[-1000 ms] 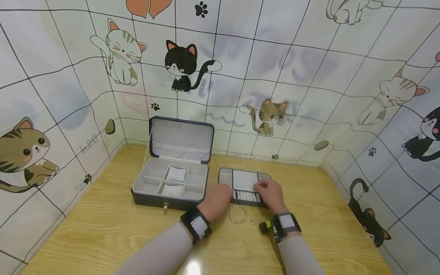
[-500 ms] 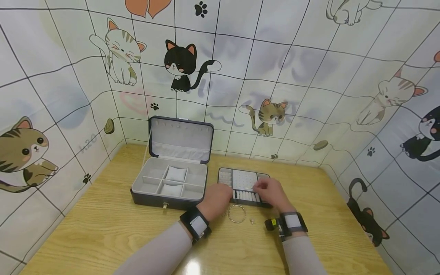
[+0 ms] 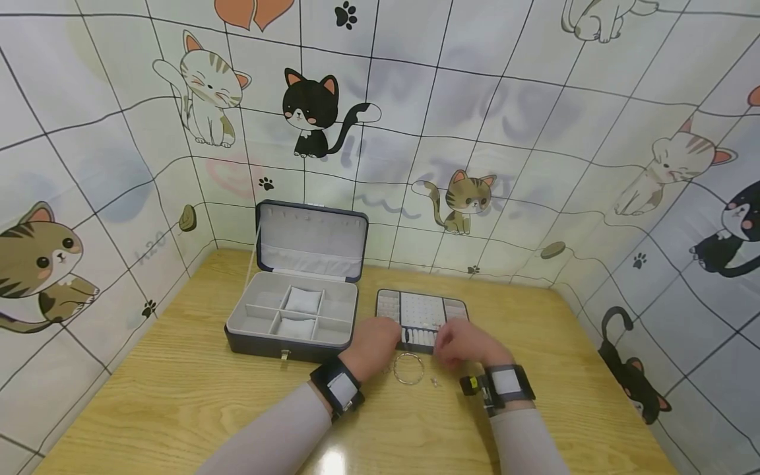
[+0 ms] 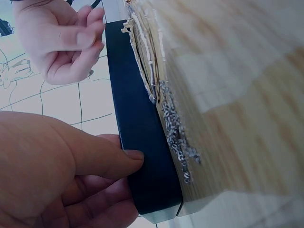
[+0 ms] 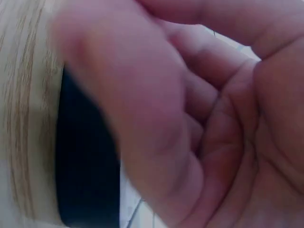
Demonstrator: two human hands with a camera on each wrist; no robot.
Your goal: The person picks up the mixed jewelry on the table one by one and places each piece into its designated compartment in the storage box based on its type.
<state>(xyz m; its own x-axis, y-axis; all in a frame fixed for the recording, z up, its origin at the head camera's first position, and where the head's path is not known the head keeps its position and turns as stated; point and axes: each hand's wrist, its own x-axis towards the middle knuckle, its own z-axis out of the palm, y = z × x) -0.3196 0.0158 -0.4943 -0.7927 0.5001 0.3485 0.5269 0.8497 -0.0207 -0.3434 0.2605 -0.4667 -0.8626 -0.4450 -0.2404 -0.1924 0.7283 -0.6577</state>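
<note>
A shallow jewelry tray (image 3: 423, 307) with a pale lining and dark sides lies on the table. My left hand (image 3: 374, 340) grips its left end; in the left wrist view the thumb presses the dark side wall (image 4: 137, 109). My right hand (image 3: 467, 342) is over the tray's front right corner, its fingers loosely bent, with nothing visible between them. A thin bangle (image 3: 409, 384) lies before the tray, with a small shiny piece of jewelry (image 3: 435, 382) to its right. The left wrist view shows a silver chain (image 4: 173, 128) on the table beside the tray.
Left of the tray stands a dark jewelry box (image 3: 261, 343), its lid (image 3: 315, 241) raised. Two small white cushions (image 3: 305, 301) sit in its compartments. A cat-patterned wall covering (image 3: 380, 165) encloses the wooden table (image 3: 178, 396) at the back and sides.
My right hand has drawn back from the tray's lined middle to its front edge, and its pinch has loosened. The left hand stays on the tray.
</note>
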